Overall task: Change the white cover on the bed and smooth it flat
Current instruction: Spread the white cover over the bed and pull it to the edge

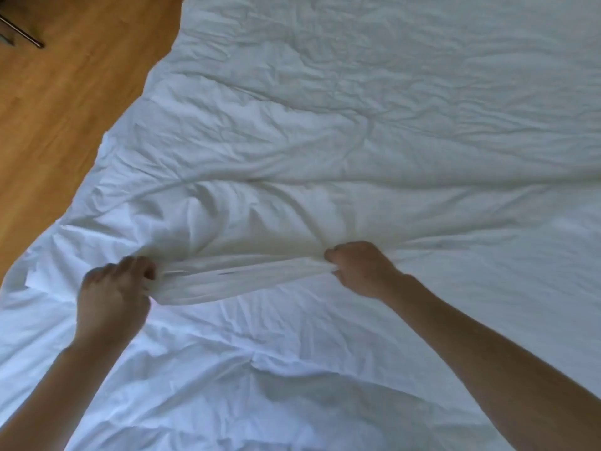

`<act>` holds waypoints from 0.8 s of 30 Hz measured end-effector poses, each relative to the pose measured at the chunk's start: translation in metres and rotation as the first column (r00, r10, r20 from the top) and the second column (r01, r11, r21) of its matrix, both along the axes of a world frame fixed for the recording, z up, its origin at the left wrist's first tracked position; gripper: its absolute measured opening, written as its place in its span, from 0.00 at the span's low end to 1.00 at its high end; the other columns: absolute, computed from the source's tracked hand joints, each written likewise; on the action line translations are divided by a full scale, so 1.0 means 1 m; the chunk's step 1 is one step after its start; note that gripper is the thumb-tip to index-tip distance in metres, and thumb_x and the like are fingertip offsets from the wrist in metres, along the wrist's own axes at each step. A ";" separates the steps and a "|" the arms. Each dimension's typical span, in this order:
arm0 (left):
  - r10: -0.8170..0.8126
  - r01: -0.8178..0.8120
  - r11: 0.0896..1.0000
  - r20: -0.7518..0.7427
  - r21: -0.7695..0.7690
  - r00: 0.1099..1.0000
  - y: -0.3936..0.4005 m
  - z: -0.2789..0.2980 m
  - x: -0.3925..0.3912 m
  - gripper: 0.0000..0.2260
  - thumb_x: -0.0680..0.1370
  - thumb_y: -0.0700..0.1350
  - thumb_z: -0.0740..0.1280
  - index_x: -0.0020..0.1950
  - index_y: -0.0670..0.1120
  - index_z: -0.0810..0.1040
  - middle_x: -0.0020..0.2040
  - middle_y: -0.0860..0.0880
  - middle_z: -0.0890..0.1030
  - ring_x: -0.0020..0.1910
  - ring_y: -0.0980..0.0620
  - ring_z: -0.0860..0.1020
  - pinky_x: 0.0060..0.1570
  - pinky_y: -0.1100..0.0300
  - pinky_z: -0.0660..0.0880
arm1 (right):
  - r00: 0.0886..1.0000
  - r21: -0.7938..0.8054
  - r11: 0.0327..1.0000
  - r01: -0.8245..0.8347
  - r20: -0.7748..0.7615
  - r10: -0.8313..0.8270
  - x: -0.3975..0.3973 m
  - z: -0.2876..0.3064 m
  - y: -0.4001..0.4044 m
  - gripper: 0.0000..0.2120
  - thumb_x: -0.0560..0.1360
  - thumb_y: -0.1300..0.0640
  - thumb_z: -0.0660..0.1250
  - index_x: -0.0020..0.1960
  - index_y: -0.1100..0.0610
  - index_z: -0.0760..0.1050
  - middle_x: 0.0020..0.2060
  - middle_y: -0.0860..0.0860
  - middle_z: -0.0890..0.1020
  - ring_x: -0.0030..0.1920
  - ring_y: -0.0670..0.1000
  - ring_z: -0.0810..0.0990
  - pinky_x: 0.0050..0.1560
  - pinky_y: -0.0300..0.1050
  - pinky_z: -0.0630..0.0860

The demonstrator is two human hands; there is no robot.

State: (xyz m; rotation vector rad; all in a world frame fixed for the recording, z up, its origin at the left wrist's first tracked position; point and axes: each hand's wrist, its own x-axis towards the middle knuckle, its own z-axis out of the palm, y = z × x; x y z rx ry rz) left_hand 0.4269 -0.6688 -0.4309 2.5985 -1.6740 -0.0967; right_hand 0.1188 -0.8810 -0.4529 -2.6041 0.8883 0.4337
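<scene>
Both hands are down on the white cover (357,131), which spreads creased across nearly the whole view with its left edge hanging over the wooden floor (65,102). The left hand (113,291) has its fingers curled tight round one end of a gathered ridge of the cloth, and the right hand (361,268) pinches the other end, so the bunched fold runs taut between them
</scene>
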 end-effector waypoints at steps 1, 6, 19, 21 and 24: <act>0.043 -0.045 0.997 0.038 0.068 0.998 0.011 -0.001 -0.004 0.16 0.58 0.37 0.57 0.44 0.39 0.75 0.36 0.40 0.76 0.32 0.36 0.76 0.36 0.45 0.71 | 0.999 0.052 0.998 0.024 0.028 -0.026 -0.004 0.004 0.024 0.10 0.79 0.55 0.61 0.58 0.57 0.74 0.51 0.55 0.81 0.53 0.58 0.78 0.49 0.46 0.70; -0.361 0.357 0.927 0.021 0.114 0.932 0.037 -0.012 -0.097 0.31 0.69 0.50 0.61 0.69 0.36 0.71 0.65 0.37 0.73 0.64 0.36 0.72 0.68 0.39 0.62 | 0.973 0.232 0.961 0.149 0.137 -0.184 -0.035 0.013 0.119 0.09 0.78 0.53 0.63 0.53 0.58 0.75 0.46 0.58 0.82 0.49 0.61 0.79 0.41 0.45 0.64; -0.422 0.420 0.906 -0.049 -0.050 0.905 0.105 0.038 -0.218 0.12 0.65 0.36 0.64 0.46 0.45 0.73 0.35 0.46 0.74 0.31 0.40 0.75 0.30 0.53 0.73 | 0.966 -0.156 0.978 0.139 0.239 -0.099 -0.175 0.002 0.150 0.22 0.50 0.63 0.76 0.44 0.57 0.77 0.37 0.53 0.78 0.37 0.57 0.77 0.41 0.47 0.76; -0.401 0.401 0.916 -0.018 -0.030 0.916 0.110 0.047 -0.219 0.12 0.63 0.35 0.65 0.45 0.44 0.74 0.34 0.46 0.74 0.29 0.40 0.75 0.29 0.54 0.70 | 0.961 -0.243 0.944 0.224 0.213 -0.174 -0.201 -0.001 0.129 0.21 0.52 0.66 0.74 0.44 0.57 0.78 0.37 0.54 0.78 0.36 0.58 0.77 0.42 0.48 0.76; -0.380 0.380 0.925 0.022 -0.004 0.925 0.104 0.050 -0.220 0.11 0.61 0.36 0.63 0.42 0.41 0.76 0.33 0.45 0.74 0.28 0.40 0.75 0.29 0.58 0.62 | 0.954 -0.345 0.893 0.289 0.186 -0.237 -0.235 -0.007 0.096 0.19 0.53 0.69 0.70 0.43 0.59 0.78 0.35 0.56 0.76 0.35 0.58 0.76 0.44 0.52 0.76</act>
